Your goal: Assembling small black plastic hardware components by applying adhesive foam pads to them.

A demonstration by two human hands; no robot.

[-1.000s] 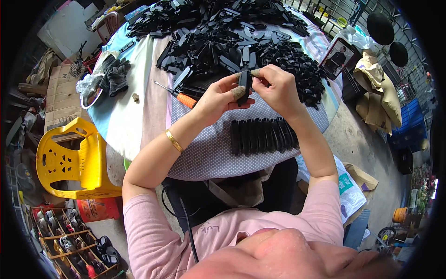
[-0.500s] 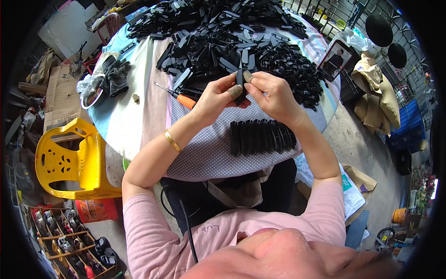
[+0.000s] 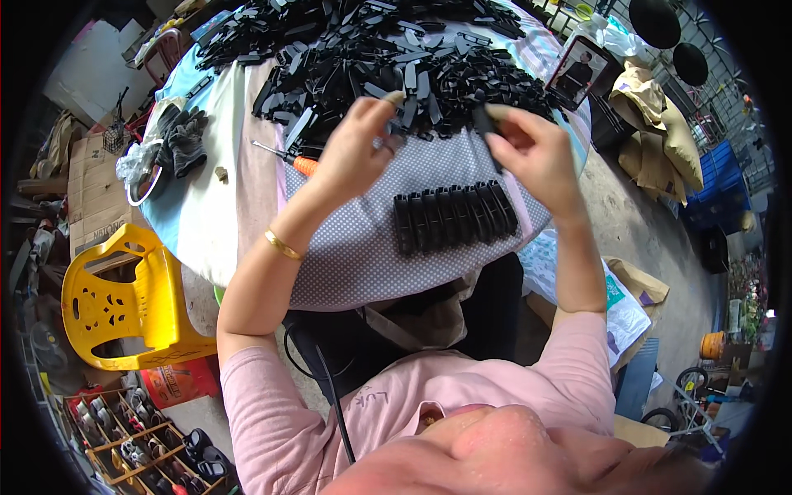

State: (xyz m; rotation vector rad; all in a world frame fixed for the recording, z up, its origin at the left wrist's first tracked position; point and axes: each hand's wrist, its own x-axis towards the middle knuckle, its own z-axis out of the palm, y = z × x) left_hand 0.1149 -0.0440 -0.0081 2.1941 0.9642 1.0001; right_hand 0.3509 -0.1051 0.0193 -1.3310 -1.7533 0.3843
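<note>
Left hand (image 3: 356,148), one: fingers partly curled, blurred, at the near edge of the heap; whether anything is held in them cannot be told. Gold-coloured bracelet (image 3: 283,245), one, on the wrist of the same. Right hand (image 3: 536,155), one: thumb and fingers closed on a slim black piece (image 3: 485,125), which hangs lengthwise at the fingertips, on the side facing the left hand. Heap of black parts (image 3: 346,70), large, many of them long and narrow, some with greyer faces: spread beyond both hands. Row of black pieces (image 3: 454,219), set side by side: nearer the body than the hands, mostly below the gap between them. Screwdriver (image 3: 304,166), orange handle, metal shaft: just left of the left hand, tip pointing away leftward. Dark gloves (image 3: 183,140), with a clear plastic bag (image 3: 134,165) beside them: well left of the left hand. Small brown lump (image 3: 221,174): between gloves and screwdriver. Phone (image 3: 575,73), upright, screen lit with a figure: beyond and right of the right hand. Round table (image 3: 346,268), covered in striped and dotted cloth: under both hands. Yellow chair (image 3: 124,305): off to the left, well apart from the left hand.
</note>
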